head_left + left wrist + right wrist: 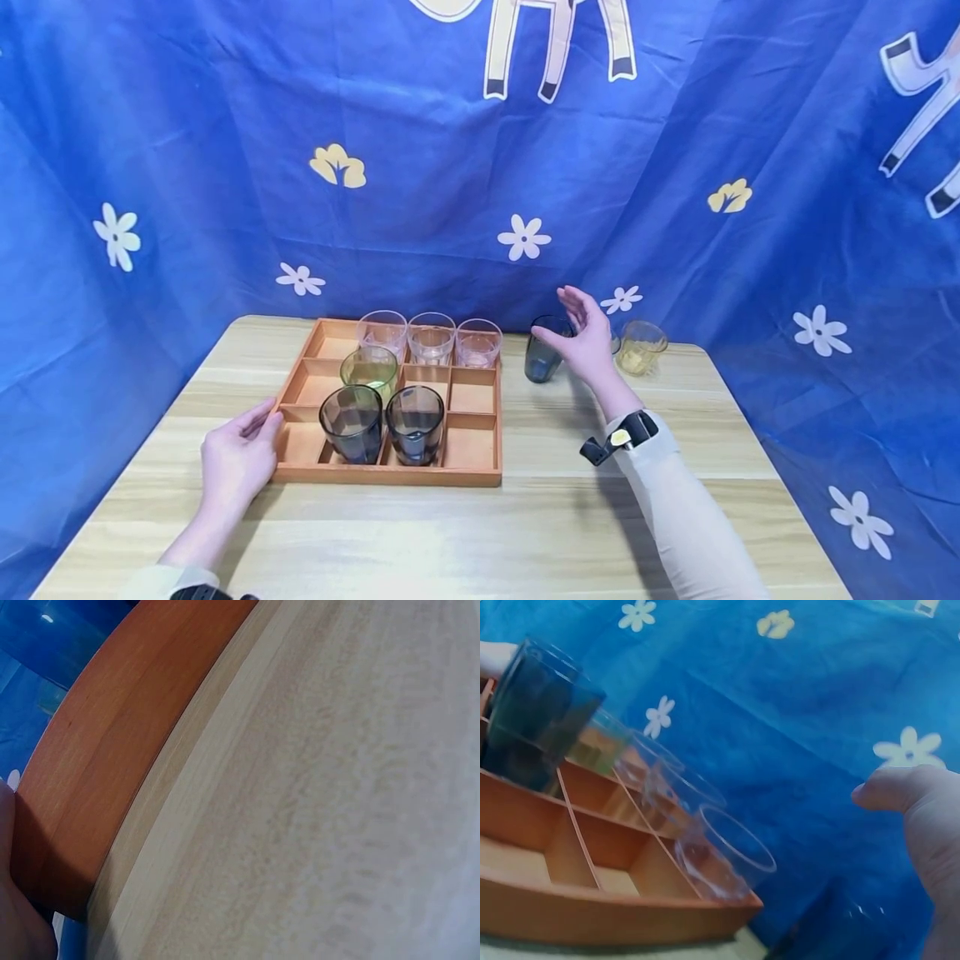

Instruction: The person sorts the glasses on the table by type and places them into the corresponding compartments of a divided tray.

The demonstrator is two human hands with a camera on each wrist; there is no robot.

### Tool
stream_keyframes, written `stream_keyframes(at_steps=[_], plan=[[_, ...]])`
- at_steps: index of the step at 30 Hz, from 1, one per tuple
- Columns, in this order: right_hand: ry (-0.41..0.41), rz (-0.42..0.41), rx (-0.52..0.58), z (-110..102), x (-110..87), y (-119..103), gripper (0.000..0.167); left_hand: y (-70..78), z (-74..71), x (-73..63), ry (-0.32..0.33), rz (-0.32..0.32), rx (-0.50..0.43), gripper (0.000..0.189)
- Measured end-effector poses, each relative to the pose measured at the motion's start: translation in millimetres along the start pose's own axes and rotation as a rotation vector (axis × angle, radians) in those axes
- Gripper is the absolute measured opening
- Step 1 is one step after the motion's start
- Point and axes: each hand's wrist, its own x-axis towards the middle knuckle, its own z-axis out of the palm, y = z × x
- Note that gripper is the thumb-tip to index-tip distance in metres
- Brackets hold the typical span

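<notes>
A compartmented wooden tray (390, 476) lies on the table, its left side gripped by my left hand (238, 458). Its back row carries a pale pink glass (382, 332), a clear glass (431, 340) and another pinkish glass (478, 343). A green glass (371, 367) sits in the middle row. In the front row are two dark grey glasses (351, 423) (415, 425). Right of the tray, a third dark glass (540, 365) stands upright on the table. My right hand (588, 346) is beside it, thumb and fingers spread apart; contact is unclear.
A yellow glass (642, 350) stands near the back right edge of the table (540, 533). Beside it, the rim of another glass (615, 343) peeks out, mostly hidden by my right hand. A blue curtain (420, 208) hangs close behind the table.
</notes>
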Motion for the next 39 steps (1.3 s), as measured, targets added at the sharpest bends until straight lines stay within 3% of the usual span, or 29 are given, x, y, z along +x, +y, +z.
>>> stream_keyframes(at_steps=[6,10,24,32,39], plan=[[0.006,0.082,-0.084,-12,-1.4,12,0.086,1.9,0.4,1.6,-0.006,-0.006,0.001,0.032],[0.013,0.106,-0.069,-15,-3.9,30,0.09,1.2,1.0,2.1,-0.008,-0.015,-0.001,0.032],[-0.032,0.276,-0.099,-8,-12.8,56,0.098,4.3,0.0,2.2,-0.015,-0.027,-0.012,0.032],[-0.022,0.249,-0.073,5,-14.8,68,0.088,5.1,-0.9,0.7,-0.022,-0.05,-0.03,0.033],[0.014,0.253,0.016,10,-14.1,73,0.084,6.8,-1.6,0.5,-0.022,-0.053,-0.014,0.033]])
